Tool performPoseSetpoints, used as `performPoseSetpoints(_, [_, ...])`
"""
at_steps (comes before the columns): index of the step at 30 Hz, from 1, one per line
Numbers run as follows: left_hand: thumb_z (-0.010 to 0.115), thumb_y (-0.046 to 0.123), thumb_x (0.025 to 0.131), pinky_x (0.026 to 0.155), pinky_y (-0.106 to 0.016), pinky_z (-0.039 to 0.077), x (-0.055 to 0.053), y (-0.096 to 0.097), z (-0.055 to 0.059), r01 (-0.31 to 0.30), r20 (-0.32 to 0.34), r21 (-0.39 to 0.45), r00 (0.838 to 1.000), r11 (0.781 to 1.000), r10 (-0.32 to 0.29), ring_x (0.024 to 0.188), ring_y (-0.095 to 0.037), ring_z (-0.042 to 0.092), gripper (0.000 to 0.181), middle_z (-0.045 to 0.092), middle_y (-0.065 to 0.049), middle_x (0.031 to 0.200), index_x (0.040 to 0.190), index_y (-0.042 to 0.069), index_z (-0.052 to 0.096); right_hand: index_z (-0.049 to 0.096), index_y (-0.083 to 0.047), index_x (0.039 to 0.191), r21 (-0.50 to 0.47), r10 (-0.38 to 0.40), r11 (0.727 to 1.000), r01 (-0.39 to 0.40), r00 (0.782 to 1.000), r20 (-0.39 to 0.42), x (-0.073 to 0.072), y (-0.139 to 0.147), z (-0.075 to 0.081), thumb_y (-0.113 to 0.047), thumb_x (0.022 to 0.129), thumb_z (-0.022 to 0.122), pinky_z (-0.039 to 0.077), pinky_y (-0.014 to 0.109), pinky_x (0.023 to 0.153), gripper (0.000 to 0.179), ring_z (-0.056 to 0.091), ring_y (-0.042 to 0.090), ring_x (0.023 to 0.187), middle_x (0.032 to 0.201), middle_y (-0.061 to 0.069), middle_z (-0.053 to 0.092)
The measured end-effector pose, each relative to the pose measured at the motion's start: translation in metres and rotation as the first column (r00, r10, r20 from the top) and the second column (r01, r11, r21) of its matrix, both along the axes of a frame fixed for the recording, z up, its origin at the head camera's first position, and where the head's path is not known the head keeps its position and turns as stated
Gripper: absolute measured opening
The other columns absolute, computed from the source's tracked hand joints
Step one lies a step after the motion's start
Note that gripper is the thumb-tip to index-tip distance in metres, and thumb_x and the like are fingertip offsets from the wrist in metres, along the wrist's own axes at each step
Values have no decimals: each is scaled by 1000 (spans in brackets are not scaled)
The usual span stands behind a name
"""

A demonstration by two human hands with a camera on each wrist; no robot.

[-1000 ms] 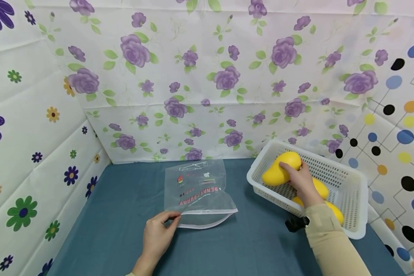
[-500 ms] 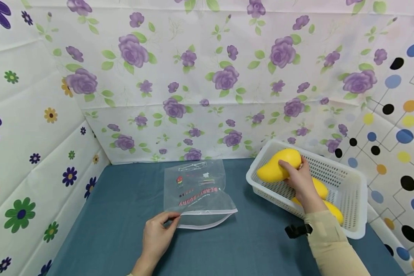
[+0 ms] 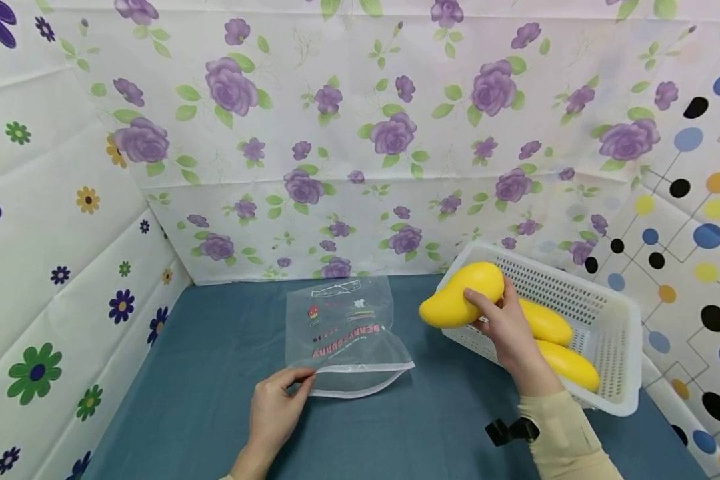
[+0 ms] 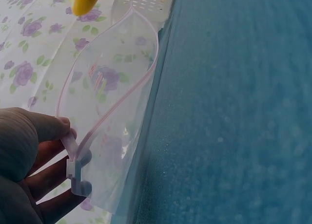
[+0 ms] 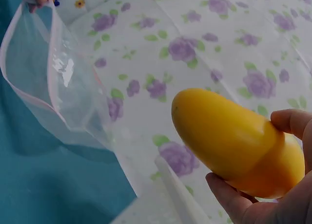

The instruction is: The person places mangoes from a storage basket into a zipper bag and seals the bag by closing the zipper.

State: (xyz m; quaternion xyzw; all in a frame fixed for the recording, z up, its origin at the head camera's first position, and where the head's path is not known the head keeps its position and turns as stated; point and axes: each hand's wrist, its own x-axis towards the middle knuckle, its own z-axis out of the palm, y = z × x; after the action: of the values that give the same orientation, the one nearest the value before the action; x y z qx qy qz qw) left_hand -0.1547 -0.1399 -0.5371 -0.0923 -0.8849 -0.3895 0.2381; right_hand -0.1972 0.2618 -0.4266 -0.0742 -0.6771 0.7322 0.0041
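Note:
My right hand (image 3: 507, 327) grips a yellow mango (image 3: 465, 295), held up over the left end of a white perforated basket (image 3: 621, 353). In the right wrist view the thumb and fingers lie on either side of the mango (image 5: 229, 136). Two more mangoes (image 3: 570, 365) lie in the basket. My left hand (image 3: 279, 407) pinches the left corner of a clear zip bag (image 3: 351, 333) with printed lettering. The bag's mouth gapes between its white edges, plainly so in the left wrist view, where the slider (image 4: 74, 173) shows beside the fingers of my left hand (image 4: 34, 151).
A blue-green cloth (image 3: 204, 373) covers the table. Floral sheeting (image 3: 360, 133) stands along the back, with a flower-patterned side panel (image 3: 84, 267) at left and a dotted panel (image 3: 684, 267) at right. A black strap piece (image 3: 512, 431) sits at my right wrist.
My right hand has lifted the mango and carried it left, from inside the basket to past its left rim. The other two mangoes show more fully. The left hand and bag stay put.

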Motion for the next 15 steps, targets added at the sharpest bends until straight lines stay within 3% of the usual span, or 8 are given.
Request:
performPoseSetpoints(7, [93, 5, 84, 70, -38, 63, 0, 1, 1, -3, 4, -6, 1000, 1000, 3, 80, -2, 73, 20, 78, 13, 89, 91, 22, 86, 14, -20, 168, -57, 53, 997, -53, 999, 10, 17, -27, -13, -30, 109, 67, 57, 35, 97, 80, 57, 23, 128, 155, 16, 38])
performPoseSetpoints(15, [93, 5, 84, 71, -39, 63, 1, 2, 3, -10, 12, -2, 1000, 1000, 10, 81, -2, 73, 20, 78, 13, 89, 91, 22, 86, 14, -19, 169, -44, 81, 996, -80, 997, 21, 29, -49, -37, -27, 107, 69, 55, 40, 98, 83, 56, 27, 128, 153, 18, 44])
